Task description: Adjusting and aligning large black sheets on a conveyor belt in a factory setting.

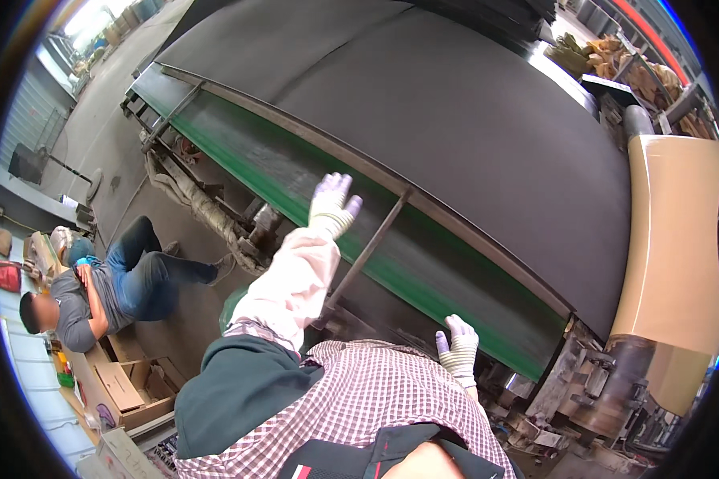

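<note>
My left hand, in a striped work glove, reaches out above a green conveyor belt with its fingers spread and nothing in them. My right hand, gloved alike, is near the belt's close edge, thumb apart from the fingers and also holding nothing. Whether either hand touches the belt I cannot tell. Past the belt, a wide dark grey sheet covers the machine's sloping top. Between sheet and belt runs a long metal rail, joined by a crossbar that passes between my hands.
At the right stands a large tan roll beside machine parts. Wrapped pipes run under the belt's left side. A person sits at the left, near an open cardboard box. Crumpled brown material is piled at the far right.
</note>
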`<state>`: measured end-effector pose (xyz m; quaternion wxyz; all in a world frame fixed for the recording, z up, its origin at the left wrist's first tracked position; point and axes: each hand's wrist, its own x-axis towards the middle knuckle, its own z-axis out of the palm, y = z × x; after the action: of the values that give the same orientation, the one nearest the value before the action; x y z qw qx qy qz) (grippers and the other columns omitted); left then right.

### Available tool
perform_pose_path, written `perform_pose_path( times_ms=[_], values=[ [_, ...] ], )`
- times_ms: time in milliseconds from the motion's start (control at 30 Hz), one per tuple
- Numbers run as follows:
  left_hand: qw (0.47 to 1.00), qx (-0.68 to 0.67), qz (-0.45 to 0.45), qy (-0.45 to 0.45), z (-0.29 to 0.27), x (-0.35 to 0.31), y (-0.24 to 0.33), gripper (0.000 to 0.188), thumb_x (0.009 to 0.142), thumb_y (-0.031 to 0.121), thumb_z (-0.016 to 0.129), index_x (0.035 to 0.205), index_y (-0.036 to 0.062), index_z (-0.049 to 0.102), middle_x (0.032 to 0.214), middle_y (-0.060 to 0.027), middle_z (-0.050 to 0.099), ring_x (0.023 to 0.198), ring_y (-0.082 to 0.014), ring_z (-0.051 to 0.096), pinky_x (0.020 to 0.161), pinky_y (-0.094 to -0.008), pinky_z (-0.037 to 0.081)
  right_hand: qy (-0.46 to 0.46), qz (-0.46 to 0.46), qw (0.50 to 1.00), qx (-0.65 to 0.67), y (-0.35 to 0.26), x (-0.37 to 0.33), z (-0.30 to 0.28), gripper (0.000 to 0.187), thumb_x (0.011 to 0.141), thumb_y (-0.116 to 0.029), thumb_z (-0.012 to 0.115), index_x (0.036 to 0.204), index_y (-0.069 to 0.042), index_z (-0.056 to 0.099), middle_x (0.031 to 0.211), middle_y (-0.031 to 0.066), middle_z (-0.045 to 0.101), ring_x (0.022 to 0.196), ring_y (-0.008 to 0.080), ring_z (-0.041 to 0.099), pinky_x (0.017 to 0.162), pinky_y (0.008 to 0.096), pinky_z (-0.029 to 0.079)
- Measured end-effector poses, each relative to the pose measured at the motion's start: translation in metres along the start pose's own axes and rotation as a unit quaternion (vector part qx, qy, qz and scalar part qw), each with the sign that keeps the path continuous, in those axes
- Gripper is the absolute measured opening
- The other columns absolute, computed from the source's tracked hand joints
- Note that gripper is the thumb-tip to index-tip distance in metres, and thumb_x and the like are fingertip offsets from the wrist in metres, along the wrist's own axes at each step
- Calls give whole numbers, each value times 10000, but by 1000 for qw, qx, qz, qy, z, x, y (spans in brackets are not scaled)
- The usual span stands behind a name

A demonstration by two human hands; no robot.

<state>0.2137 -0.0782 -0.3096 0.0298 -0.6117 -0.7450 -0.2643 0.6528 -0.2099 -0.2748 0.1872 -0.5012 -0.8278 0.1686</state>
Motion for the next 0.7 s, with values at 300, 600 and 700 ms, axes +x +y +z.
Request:
perform_pose_path(
  times_ms=[300, 600, 700],
  values=[
    [991, 67, -113, 19, -17, 162, -123, 694, 895, 492, 639, 1458, 112, 498, 1509, -198, 465, 1433, -362, 377, 1204, -451, 267, -4, 3, 1000, -18, -26, 90, -7, 414, 821, -188, 740, 1203, -87, 618, 1248, 146, 639, 1149, 354, 587, 1000, 492, 437],
    [902, 167, -194, -347, 16, 261, -78, 1147, 702, 769, 719, 1593, 211, 260, 1646, -178, 222, 1524, -372, 189, 1212, -501, 258, 1, -143, 990, -15, -60, 282, 1, 420, 818, -208, 734, 1201, -69, 631, 1251, 146, 636, 1146, 345, 593, 1023, 473, 443],
    [913, 172, -159, -334, 8, 253, -31, 1164, 672, 783, 728, 1570, 171, 311, 1587, -187, 334, 1456, -370, 336, 1129, -501, 391, 6, -170, 985, 5, -67, 350, 33, 406, 825, -222, 724, 1183, -52, 633, 1256, 155, 634, 1160, 349, 593, 1014, 477, 457]
  ],
)
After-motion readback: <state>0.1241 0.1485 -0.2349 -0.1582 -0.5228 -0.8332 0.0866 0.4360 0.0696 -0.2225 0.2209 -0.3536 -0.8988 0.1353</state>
